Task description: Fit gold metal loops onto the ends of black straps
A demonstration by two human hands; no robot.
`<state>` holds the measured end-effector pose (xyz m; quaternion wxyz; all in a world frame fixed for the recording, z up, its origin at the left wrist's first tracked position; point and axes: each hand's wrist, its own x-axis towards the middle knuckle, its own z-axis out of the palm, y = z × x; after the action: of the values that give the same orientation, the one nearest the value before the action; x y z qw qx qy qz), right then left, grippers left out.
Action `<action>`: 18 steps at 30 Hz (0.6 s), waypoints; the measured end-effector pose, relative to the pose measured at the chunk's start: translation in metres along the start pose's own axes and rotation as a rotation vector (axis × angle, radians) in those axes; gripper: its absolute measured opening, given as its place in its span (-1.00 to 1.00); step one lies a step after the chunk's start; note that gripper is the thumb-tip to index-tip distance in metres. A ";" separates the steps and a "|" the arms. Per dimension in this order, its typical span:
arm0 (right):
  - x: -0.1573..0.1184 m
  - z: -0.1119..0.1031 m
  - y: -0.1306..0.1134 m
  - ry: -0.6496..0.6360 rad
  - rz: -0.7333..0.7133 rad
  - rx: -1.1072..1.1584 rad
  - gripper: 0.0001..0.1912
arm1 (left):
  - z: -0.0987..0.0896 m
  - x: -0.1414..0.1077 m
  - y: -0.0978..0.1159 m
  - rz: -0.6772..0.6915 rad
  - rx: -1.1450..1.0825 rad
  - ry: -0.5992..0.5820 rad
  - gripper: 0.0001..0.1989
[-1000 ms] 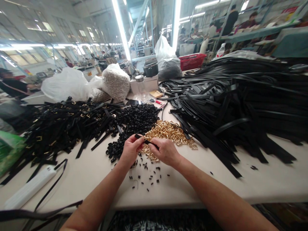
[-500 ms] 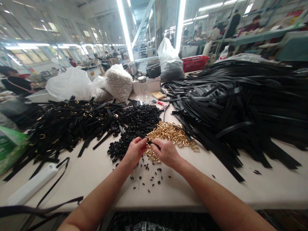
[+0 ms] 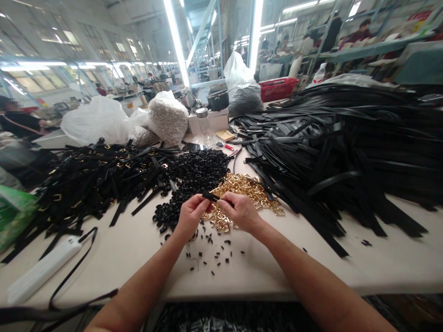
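L hand [image 3: 193, 213] and R hand [image 3: 240, 212] pinched black strap [image 3: 211, 197] between thumbs and fingers | strap just above near edge of gold buckle pile [image 3: 242, 189] | black loop pile [image 3: 200, 168] left of buckle pile

Now we're seeing the left hand [image 3: 191, 212] and right hand [image 3: 242, 213] showing bare, wrists [image 3: 258, 229] looking narrow, forearms [image 3: 140, 288] widening smoothly, bare too.

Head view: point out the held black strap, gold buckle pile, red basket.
Held black strap [image 3: 209, 197], head view, on its exposed flat face.
Gold buckle pile [image 3: 245, 192], head view, on the middle of the heap.
Red basket [image 3: 278, 91], head view, on its near side wall.
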<state>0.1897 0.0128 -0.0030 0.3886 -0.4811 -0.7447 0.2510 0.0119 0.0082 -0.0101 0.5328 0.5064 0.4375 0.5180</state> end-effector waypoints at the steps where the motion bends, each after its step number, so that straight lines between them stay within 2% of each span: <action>1: 0.000 0.000 0.000 -0.008 -0.003 0.008 -0.72 | -0.001 0.001 -0.001 -0.032 -0.050 -0.018 -0.79; 4: 0.000 0.000 0.000 -0.046 -0.024 0.044 -0.72 | -0.004 0.003 -0.003 -0.118 -0.185 -0.083 -0.75; 7: -0.002 0.001 0.000 -0.079 -0.038 0.077 -0.73 | -0.005 0.003 -0.002 -0.141 -0.228 -0.126 -0.76; 9: -0.002 0.001 -0.001 -0.106 -0.034 0.104 -0.74 | -0.005 0.003 -0.001 -0.147 -0.213 -0.138 -0.77; 13: -0.003 0.003 0.000 -0.162 -0.036 0.160 -0.80 | -0.006 0.003 0.000 -0.231 -0.159 -0.202 -0.61; 15: -0.003 0.005 0.001 -0.169 -0.043 0.144 -0.81 | -0.009 0.004 0.000 -0.248 -0.121 -0.224 -0.64; 18: -0.003 0.008 0.004 -0.175 -0.046 0.118 -0.81 | -0.012 0.006 -0.001 -0.223 -0.076 -0.194 -0.72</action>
<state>0.1855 0.0119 -0.0113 0.3554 -0.4165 -0.7704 0.3266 0.0002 0.0150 -0.0120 0.6455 0.4819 0.4176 0.4203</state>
